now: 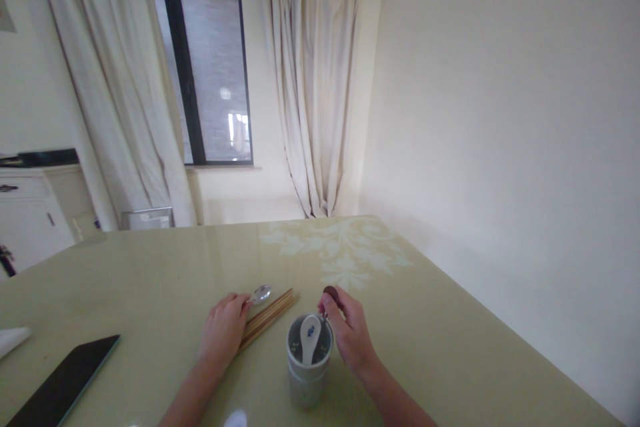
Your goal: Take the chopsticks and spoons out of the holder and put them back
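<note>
My left hand [225, 323] is closed on a shiny metal spoon [261, 293], its bowl sticking out past my fingertips. A bundle of several wooden chopsticks [270, 315] lies on the table beside and partly behind that hand. Just right of the chopsticks stands a pale ceramic utensil holder [307, 383], upright, with a white soup spoon [310, 335] bearing a blue mark in it. At the holder's right rim, my right hand [353, 333] pinches a utensil with a dark brown rounded end [331, 293]. Its lower part is mostly hidden, so its exact kind is unclear.
The glossy green table [435, 340] has a pale leaf pattern at its far corner. A dark flat panel [65, 380] lies at the left, near a white object [13, 340]. A white wall [500, 133] runs along the table's right side.
</note>
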Tool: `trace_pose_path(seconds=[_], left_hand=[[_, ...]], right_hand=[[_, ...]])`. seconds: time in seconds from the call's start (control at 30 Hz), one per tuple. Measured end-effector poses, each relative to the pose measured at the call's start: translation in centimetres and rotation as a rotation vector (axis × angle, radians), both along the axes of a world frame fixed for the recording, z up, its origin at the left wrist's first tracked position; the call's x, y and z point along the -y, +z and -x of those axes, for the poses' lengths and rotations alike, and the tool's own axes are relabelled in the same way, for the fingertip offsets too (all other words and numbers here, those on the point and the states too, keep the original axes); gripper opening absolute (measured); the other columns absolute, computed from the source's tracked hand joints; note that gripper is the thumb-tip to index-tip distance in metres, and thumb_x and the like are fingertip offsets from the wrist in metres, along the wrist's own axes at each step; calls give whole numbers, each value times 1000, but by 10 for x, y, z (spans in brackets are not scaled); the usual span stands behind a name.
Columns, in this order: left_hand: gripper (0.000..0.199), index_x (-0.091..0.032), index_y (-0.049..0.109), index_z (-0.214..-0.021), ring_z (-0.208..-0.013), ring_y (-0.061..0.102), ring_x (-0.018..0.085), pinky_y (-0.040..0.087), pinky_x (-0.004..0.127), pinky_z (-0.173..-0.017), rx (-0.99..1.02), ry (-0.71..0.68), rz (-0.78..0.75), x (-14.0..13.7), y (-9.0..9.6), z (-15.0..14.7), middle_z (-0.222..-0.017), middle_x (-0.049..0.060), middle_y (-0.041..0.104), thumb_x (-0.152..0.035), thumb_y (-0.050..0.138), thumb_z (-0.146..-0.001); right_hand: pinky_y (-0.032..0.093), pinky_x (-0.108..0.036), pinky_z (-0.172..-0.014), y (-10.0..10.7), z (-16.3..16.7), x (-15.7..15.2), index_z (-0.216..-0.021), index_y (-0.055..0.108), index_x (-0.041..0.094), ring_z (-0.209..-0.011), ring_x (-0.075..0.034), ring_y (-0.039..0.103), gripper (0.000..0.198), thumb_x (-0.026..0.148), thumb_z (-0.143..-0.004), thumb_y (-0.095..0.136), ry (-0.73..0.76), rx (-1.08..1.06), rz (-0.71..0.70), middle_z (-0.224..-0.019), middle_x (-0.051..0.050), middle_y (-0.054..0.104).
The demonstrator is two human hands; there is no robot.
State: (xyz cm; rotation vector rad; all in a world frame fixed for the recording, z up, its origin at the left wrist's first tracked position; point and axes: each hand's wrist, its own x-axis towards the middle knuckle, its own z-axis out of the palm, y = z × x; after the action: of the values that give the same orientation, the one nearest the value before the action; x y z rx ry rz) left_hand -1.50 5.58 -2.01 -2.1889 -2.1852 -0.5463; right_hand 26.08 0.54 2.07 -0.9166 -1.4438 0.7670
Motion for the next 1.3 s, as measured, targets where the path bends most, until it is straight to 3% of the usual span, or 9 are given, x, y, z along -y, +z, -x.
trace_pose_path(seconds=[0.17,0.3,0.43,0.6,0.7,0.8,1.03,1.2,1.3], left_hand=[[30,-24,78,-112,-111,71,24,50,34,-98,-47,-10,61,4,3,-4,-114,7,77,-27,49,-107],[29,-24,78,-111,-111,71,23,49,34,-99,-54,-13,62,5,4,-5,-115,7,77,-27,50,-107],[32,-21,76,-119,-112,70,26,50,38,-101,20,-29,-109,8,5,-6,-118,10,77,-28,47,-107],[39,-21,73,-124,-110,71,27,54,42,-102,298,-180,-439,24,9,-19,-117,11,78,-38,41,-108],[42,-22,68,-135,-117,70,25,54,40,-105,387,-262,-506,36,11,-32,-124,10,77,-40,39,-110],[42,-26,63,-144,-127,66,25,53,40,-109,324,-294,-541,44,12,-41,-138,10,72,-37,41,-110],[41,-31,66,-144,-118,70,27,53,43,-105,-3,-490,-449,47,16,-45,-128,9,78,-23,48,-107],[50,-32,67,-140,-115,71,23,55,39,-106,68,-571,-353,46,12,-46,-123,6,78,-12,47,-99],[52,-30,71,-133,-116,70,24,55,38,-106,175,-443,-318,36,9,-34,-121,7,77,-8,46,-93]], right_hand=[[46,-30,-68,10,2,0,-74,69,19,-71,-18,56,47,61,-95,69,-90,-280,56,-72,-2,64],[50,-30,-70,19,-9,-5,-74,70,21,-73,-17,57,41,57,-82,86,-178,-638,49,-74,-1,64],[54,-25,-59,17,-31,-18,-88,74,24,-65,-14,59,34,50,-76,92,-194,-868,94,-80,1,68],[59,-21,-56,2,-34,-28,-100,74,24,-62,-11,64,40,43,-72,95,-170,-866,177,-76,3,71],[65,-25,-67,-7,-21,-28,-101,73,25,-73,-15,73,45,41,-67,98,-103,-821,259,-82,1,77],[65,-30,-76,-11,-8,-25,-95,75,22,-80,-18,77,45,46,-67,99,-6,-712,316,-87,-3,81],[61,-34,-79,-6,4,-12,-93,75,19,-82,-22,78,42,51,-74,94,183,-527,364,-89,-7,82],[60,-36,-81,-4,7,-6,-99,76,19,-84,-25,79,44,54,-77,91,227,-456,400,-92,-9,82],[59,-35,-78,-5,5,-9,-111,76,22,-90,-26,78,51,57,-76,89,183,-468,406,-112,-10,80]])
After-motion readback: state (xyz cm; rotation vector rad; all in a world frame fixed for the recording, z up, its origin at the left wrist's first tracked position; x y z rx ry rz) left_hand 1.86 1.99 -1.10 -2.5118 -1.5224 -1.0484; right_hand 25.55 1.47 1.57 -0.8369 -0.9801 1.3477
